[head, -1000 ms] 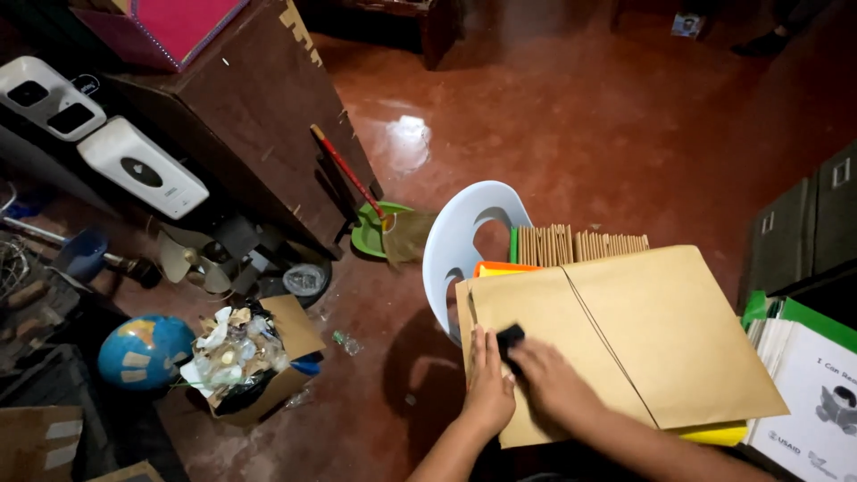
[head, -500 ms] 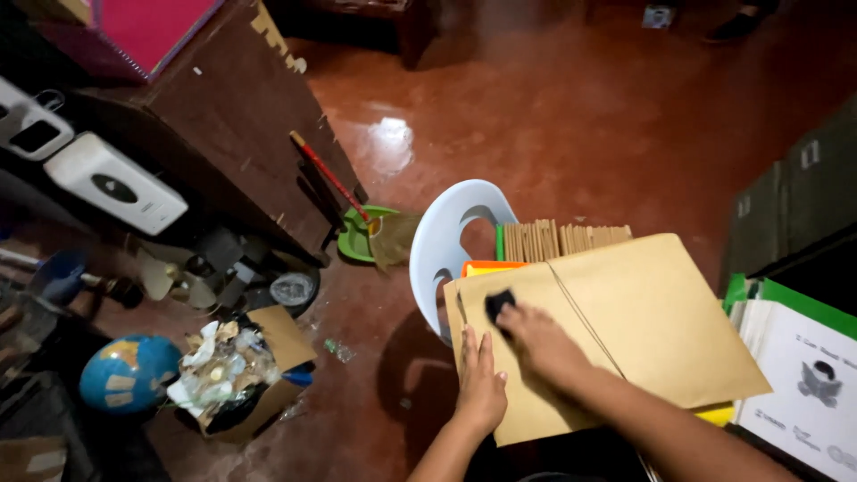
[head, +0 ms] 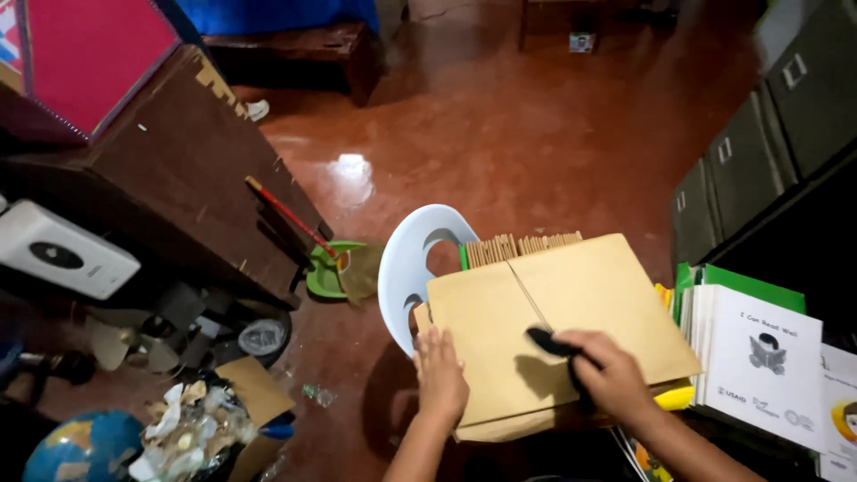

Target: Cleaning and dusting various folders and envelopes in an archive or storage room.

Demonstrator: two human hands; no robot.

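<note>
A stack of tan brown folders lies on a white plastic chair. My left hand rests flat, fingers together, on the near left corner of the top folder. My right hand grips a small black object, which looks like a cloth or brush, pressed onto the top folder near its centre fold. Behind the folders the edges of more tan folders stand upright. Yellow sheets show under the stack at the right.
White and green booklets are stacked at the right, grey drawers behind them. A dark wooden cabinet, a green dustpan with a red-handled broom, a box of paper scraps and a globe stand left on the red floor.
My right hand has slid the black object rightward and toward me across the top folder. My left hand stays at the folder's near left corner. The view has tilted and come closer.
</note>
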